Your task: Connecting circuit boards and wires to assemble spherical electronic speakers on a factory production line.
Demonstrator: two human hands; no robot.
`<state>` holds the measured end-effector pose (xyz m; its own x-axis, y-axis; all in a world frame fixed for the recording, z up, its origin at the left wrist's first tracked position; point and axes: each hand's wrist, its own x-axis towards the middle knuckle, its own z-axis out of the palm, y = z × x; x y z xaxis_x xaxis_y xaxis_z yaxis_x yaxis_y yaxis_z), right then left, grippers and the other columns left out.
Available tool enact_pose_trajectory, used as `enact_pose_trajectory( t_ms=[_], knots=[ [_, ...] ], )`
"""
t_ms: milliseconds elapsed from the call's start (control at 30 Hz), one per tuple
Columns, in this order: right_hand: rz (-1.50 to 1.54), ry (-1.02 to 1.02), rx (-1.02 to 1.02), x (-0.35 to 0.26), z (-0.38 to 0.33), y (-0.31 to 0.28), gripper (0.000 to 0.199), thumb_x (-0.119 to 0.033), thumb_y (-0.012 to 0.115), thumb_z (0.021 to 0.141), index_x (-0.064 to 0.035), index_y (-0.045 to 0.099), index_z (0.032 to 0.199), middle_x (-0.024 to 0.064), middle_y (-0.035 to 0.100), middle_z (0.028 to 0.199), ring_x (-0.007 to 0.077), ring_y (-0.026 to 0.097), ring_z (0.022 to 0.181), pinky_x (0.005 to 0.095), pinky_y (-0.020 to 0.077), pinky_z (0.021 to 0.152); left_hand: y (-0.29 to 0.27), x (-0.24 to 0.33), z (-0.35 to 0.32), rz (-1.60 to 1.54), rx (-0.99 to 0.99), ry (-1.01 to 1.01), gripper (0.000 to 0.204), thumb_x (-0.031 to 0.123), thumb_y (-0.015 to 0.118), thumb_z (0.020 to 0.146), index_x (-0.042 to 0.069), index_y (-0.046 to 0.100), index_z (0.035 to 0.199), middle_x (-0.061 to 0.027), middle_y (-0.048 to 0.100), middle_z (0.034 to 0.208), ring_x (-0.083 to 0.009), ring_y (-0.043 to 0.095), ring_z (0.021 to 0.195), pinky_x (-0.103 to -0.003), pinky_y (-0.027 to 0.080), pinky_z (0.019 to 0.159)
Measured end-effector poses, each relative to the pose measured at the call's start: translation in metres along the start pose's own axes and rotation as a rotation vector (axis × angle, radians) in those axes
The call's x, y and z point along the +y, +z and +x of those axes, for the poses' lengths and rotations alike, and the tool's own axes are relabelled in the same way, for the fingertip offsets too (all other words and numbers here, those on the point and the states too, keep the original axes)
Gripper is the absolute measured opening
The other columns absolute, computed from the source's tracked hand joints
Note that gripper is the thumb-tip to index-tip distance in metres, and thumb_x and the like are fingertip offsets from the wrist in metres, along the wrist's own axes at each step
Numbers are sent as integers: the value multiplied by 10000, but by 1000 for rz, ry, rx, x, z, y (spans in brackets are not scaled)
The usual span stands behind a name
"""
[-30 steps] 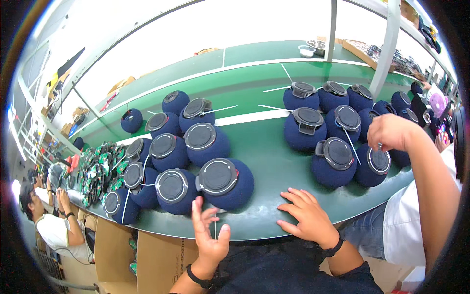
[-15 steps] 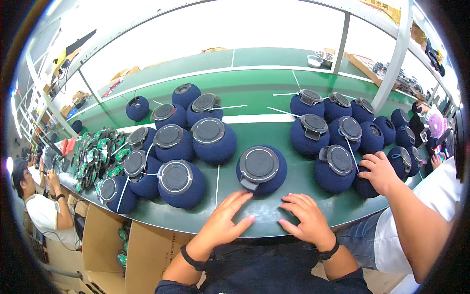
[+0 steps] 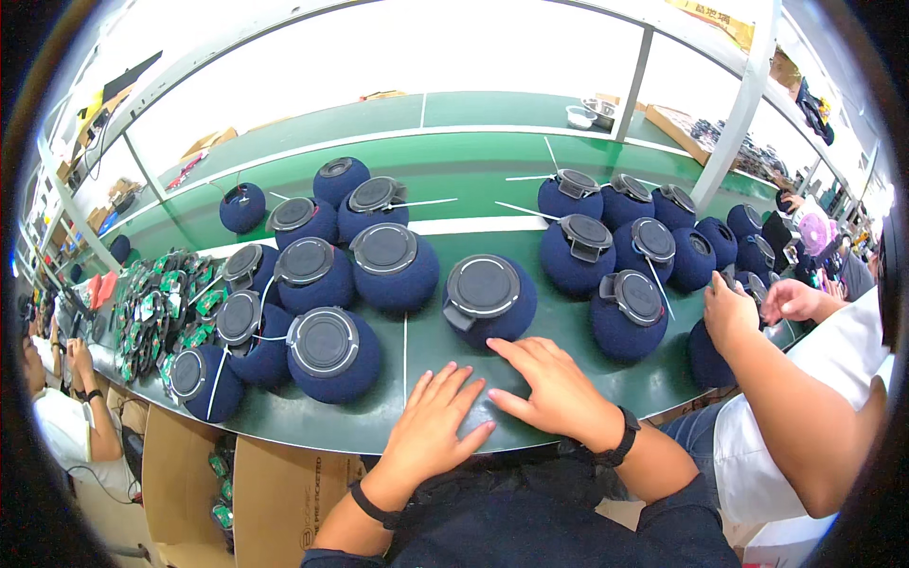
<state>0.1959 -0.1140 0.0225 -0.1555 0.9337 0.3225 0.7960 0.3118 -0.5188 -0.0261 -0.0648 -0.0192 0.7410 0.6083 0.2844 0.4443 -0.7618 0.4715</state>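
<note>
A round navy fabric-covered ball, which looks like a speaker [image 3: 485,292], stands before me on the green bench. It has a dark disc on top with a silver ring, and a dark tab hangs at its front left. My right hand [image 3: 554,390] holds nothing, its fingers apart; the index fingertip is at the ball's lower front edge, and whether it touches I cannot tell. Flat on the bench to the near left of the ball lies my left hand [image 3: 431,421], fingers stretched out and empty.
Several similar balls [image 3: 333,360] stand to the left and more [image 3: 629,317] to the right, some with white ties. A pile of green circuit boards [image 3: 166,312] lies far left. Cardboard boxes [image 3: 284,488] sit below the bench edge. A co-worker's hands [image 3: 734,317] work at right.
My right hand has moved left and forward to the ball's front edge. My left hand has flattened onto the bench. The view has shifted slightly. A co-worker's second hand has come into sight.
</note>
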Motion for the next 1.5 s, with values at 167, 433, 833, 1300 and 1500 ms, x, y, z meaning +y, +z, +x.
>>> enact_pose_trajectory(
  t_ms=[167,433,833,1300,1500],
  knots=[
    [-186,56,-32,-3,30,12,716,-370,749,871,-55,505,1467,242,643,1251,421,588,1200,494,462,1031,-1,0,-2,24,-8,15,628,427,719,902,44,594,1384,-205,528,1480,-398,444,1432,-564,293,1206],
    [-231,199,11,42,112,25,713,-393,765,853,-53,480,1411,267,654,1209,457,597,1173,546,489,1003,1,-4,-4,27,-16,29,607,465,671,934,66,595,1386,-195,532,1473,-394,433,1440,-562,286,1209],
    [-346,234,75,113,214,30,606,-344,761,831,-7,538,1283,262,657,1199,450,609,1140,513,491,1009,4,-5,-7,66,-8,39,577,413,673,932,58,584,1378,-209,505,1484,-385,413,1452,-552,290,1215],
    [-392,232,-29,171,272,30,668,-415,748,839,-55,548,1365,247,651,1282,434,569,1270,482,455,1069,3,-9,-5,27,14,61,542,410,654,953,55,583,1356,-224,520,1431,-401,425,1420,-567,324,1183],
    [-39,30,5,140,322,31,286,-205,646,965,14,653,1148,223,713,1076,374,688,1012,445,533,910,2,-13,-5,-63,0,42,557,414,667,949,85,563,1386,-224,502,1442,-410,395,1441,-584,307,1193]
  ],
)
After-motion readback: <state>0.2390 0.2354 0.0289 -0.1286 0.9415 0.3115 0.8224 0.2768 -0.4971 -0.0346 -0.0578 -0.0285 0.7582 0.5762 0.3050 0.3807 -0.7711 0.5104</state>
